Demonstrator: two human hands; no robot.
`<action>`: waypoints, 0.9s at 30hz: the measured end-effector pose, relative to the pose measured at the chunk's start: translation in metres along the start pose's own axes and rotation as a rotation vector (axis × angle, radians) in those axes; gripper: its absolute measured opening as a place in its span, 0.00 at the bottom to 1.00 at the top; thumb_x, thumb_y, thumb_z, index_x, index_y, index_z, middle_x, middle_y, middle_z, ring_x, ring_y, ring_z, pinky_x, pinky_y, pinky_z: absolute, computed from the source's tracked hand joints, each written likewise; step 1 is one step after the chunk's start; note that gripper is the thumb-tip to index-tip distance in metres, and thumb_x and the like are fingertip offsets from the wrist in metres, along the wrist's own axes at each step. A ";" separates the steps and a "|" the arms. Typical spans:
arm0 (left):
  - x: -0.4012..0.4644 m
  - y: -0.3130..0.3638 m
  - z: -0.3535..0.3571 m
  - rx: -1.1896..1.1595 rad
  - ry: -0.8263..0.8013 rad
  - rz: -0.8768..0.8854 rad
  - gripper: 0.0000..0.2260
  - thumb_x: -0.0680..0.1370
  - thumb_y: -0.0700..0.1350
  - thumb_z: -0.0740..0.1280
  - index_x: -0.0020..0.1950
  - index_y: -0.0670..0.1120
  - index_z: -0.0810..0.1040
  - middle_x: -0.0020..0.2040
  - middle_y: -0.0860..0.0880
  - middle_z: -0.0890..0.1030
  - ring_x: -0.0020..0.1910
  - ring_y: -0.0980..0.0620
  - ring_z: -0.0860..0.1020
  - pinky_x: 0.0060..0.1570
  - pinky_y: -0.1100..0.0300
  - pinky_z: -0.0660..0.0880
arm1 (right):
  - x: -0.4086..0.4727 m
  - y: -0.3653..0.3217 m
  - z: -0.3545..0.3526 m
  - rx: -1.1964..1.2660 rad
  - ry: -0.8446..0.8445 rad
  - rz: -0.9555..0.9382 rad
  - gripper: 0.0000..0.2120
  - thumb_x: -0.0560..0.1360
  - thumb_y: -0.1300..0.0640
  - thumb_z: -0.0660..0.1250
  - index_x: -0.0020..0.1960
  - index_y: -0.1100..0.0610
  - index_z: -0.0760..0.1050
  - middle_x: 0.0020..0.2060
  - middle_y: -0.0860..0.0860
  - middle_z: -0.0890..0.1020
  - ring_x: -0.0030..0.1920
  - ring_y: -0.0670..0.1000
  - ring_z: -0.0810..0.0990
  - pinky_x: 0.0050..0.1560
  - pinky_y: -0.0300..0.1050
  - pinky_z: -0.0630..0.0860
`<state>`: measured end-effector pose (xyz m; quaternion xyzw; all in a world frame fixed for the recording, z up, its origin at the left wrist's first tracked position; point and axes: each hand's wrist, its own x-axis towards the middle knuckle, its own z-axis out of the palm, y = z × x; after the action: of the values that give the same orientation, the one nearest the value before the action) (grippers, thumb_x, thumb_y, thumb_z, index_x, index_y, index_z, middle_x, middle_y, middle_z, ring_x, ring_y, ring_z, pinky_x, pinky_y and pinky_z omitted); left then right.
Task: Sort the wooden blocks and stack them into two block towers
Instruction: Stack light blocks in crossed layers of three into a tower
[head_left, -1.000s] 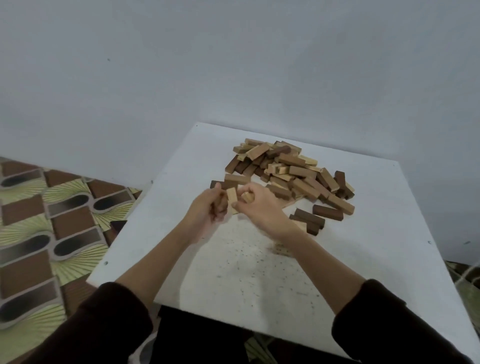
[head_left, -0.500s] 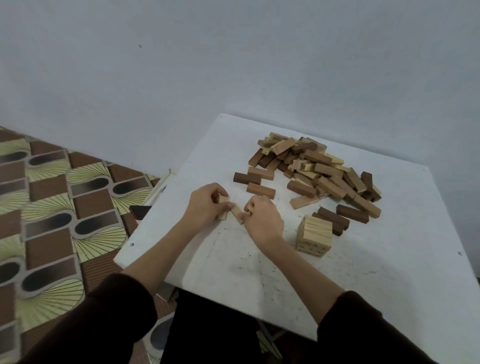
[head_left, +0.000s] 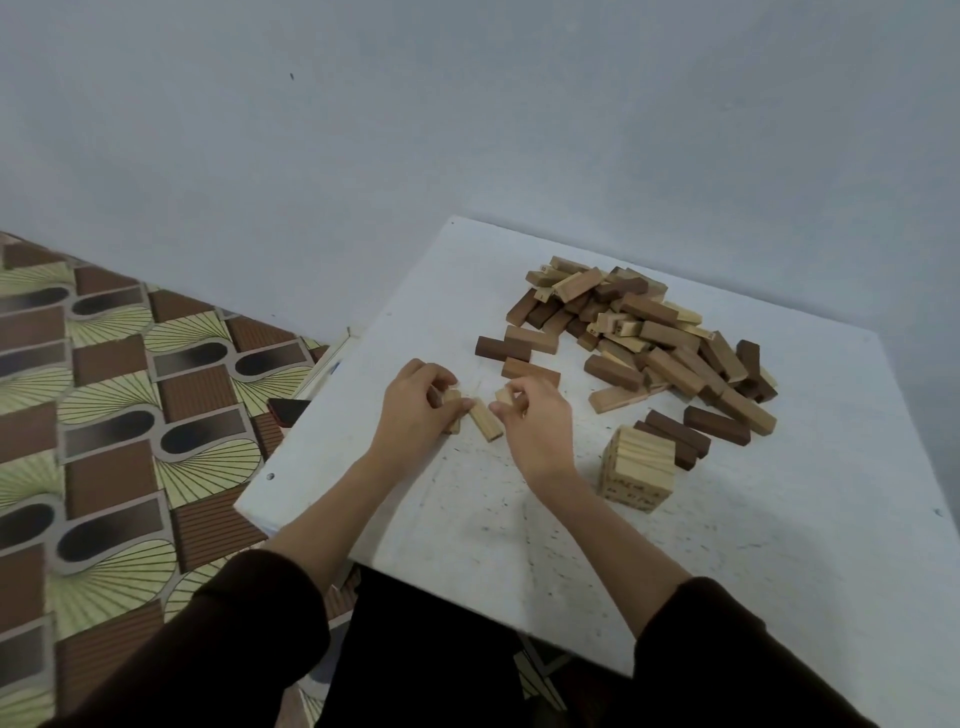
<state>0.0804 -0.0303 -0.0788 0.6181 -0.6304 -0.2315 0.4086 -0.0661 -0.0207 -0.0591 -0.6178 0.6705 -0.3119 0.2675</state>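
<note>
My left hand (head_left: 415, 410) pinches one pale block (head_left: 453, 410); my right hand (head_left: 535, 421) pinches another (head_left: 503, 397), with a third pale block (head_left: 487, 422) flat on the bench (head_left: 753, 545) between them. The started pale tower (head_left: 636, 467) stands just right of my wrist, near the mixed pile (head_left: 644, 332). These blocks look light, stiff and smooth, so I'd hold their long sides.

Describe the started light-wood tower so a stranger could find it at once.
On the white table, look just right of the right hand, nearer than the loose block pile. The pale tower stands there, the only neatly squared stack; the two dark blocks behind it lie loose.
</note>
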 end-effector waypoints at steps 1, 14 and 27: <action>-0.001 0.000 0.001 0.000 0.008 0.003 0.12 0.69 0.44 0.77 0.47 0.40 0.80 0.43 0.47 0.76 0.35 0.57 0.71 0.37 0.74 0.66 | 0.001 0.001 0.000 -0.027 0.006 -0.001 0.11 0.76 0.56 0.66 0.57 0.59 0.76 0.51 0.52 0.76 0.46 0.48 0.72 0.47 0.40 0.68; -0.010 0.001 -0.001 -0.115 0.014 0.017 0.06 0.80 0.36 0.61 0.52 0.39 0.78 0.43 0.44 0.78 0.35 0.58 0.75 0.40 0.71 0.71 | -0.002 0.013 0.003 0.053 -0.034 -0.079 0.16 0.81 0.64 0.54 0.67 0.59 0.72 0.51 0.46 0.69 0.50 0.44 0.69 0.51 0.30 0.66; -0.019 0.012 -0.010 -0.067 -0.347 0.029 0.46 0.63 0.47 0.80 0.75 0.51 0.59 0.62 0.56 0.70 0.44 0.54 0.73 0.43 0.69 0.73 | -0.013 0.026 -0.006 0.178 -0.190 -0.124 0.39 0.68 0.71 0.67 0.76 0.56 0.58 0.62 0.48 0.69 0.40 0.45 0.69 0.42 0.30 0.69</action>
<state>0.0797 -0.0081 -0.0682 0.5458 -0.6920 -0.3497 0.3176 -0.0869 -0.0063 -0.0750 -0.6587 0.5723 -0.3261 0.3637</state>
